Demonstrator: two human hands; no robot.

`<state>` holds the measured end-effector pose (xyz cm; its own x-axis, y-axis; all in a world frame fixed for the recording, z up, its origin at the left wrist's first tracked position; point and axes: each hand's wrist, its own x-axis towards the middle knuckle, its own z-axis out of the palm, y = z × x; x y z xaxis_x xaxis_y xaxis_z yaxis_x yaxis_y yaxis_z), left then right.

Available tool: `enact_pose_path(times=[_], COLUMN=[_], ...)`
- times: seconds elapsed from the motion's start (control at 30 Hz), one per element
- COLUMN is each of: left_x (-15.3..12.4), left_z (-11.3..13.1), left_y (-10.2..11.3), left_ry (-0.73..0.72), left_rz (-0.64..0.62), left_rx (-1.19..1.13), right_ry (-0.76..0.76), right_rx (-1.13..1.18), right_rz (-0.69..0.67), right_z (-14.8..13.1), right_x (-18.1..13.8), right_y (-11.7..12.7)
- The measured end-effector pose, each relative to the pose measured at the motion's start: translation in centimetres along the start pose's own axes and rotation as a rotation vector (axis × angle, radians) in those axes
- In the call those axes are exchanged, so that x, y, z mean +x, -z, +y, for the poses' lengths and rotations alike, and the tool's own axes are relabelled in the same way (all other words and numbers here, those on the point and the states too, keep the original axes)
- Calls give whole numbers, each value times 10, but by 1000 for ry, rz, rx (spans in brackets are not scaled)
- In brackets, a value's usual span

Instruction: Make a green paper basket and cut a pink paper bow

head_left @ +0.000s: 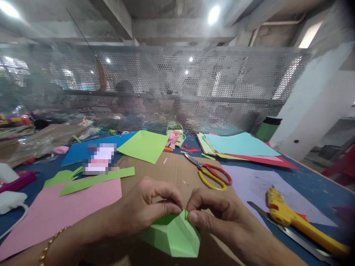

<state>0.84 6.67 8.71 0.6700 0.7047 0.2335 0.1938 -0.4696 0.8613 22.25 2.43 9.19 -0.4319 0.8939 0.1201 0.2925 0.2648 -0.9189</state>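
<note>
A folded piece of light green paper (177, 238) with creased, box-like sides is held up near the front of the cardboard. My left hand (151, 203) pinches its upper edge between thumb and fingers. Close beside it, my right hand (213, 210) grips the same top corner, thumb in front. The two sets of fingertips nearly meet there. Just beyond my hands lie scissors (209, 171) with one red and one yellow handle, blades pointing away to the left. The paper's far side is hidden from me.
Brown cardboard (155, 171) covers the middle. On the right rest a yellow hot glue gun (291, 216), a metal ruler (288, 231) and purple paper (249, 179). Left are pink paper (80, 203) and a green strip (97, 181). Behind stand a small green paper basket (179, 135) and stacked coloured sheets (241, 144).
</note>
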Motion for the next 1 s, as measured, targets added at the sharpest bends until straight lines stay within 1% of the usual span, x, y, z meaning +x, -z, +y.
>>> enact_pose_path(times=[0.03, 0.13, 0.2, 0.37, 0.5, 0.6, 0.7, 0.87, 1.0], left_x=[-1, -2, -3, -6, -8, -8, -7, -6, -5], left_z=[0, 4, 7, 16, 19, 18, 18, 18, 18], left_y=[0, 0, 1, 3, 0, 0, 0, 0, 1], left_ry=[-25, -70, -69, -62, -14, 11, 7, -18, -22], left_rz=[30, 194, 244, 132, 144, 133, 106, 86, 71], left_rx=[32, 152, 235, 337, 365, 301, 238, 231, 236], right_ry=[3, 40, 77, 174, 203, 199, 171, 160, 139], right_rx=[-2, -82, -177, -371, -447, -439, -403, -422, -437], right_rz=[6, 63, 103, 210, 239, 231, 191, 189, 161], right_z=[0, -1, -2, 0, 0, -1, -2, -2, -3], right_x=[1, 2, 1, -1, 0, 2, 3, 2, 1], right_y=[0, 2, 2, -3, -8, -8, -6, -4, -5])
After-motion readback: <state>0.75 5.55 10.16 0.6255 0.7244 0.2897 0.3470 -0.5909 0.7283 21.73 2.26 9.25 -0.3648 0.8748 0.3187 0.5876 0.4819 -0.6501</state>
